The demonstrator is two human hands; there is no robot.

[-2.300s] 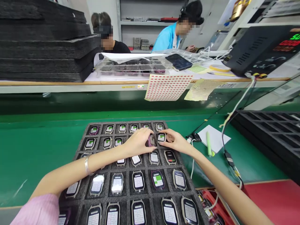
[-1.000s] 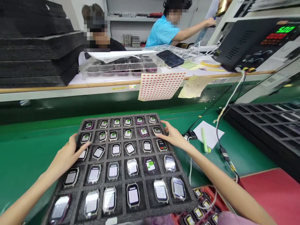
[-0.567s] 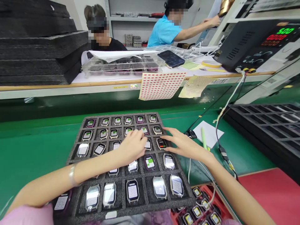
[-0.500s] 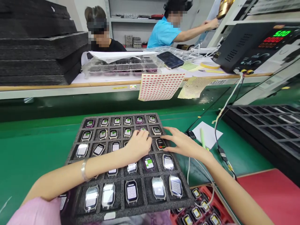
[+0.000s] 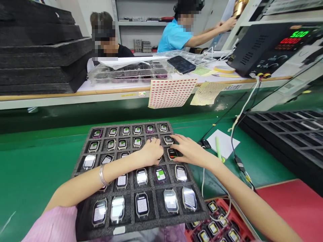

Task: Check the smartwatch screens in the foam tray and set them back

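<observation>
A grey foam tray (image 5: 119,231) with square cells lies tilted toward me, holding strapless smartwatch bodies, several with lit screens. My left hand (image 5: 151,153) reaches across it, fingers curled down into a cell of the third row; its fingertips and whatever they grip are hidden. Just right of it, my right hand (image 5: 190,150) has its fingers spread over the tray's right edge. Its fingertips are close to a smartwatch (image 5: 173,154) with a dark screen and a red and green strip, and to another smartwatch (image 5: 168,139) above it.
A red tray (image 5: 243,218) of more watches sits lower right, beside a red board (image 5: 285,205). White paper (image 5: 228,144), a green pen (image 5: 218,148) and cables lie right. Black foam trays (image 5: 285,151) stand far right. Two people sit behind the shelf, which carries a power supply (image 5: 264,50).
My right hand has shifted slightly left and its upper fingers now reach the second-row watch at the edge. My left forearm has moved a little right, while its hand stays over the same cell.
</observation>
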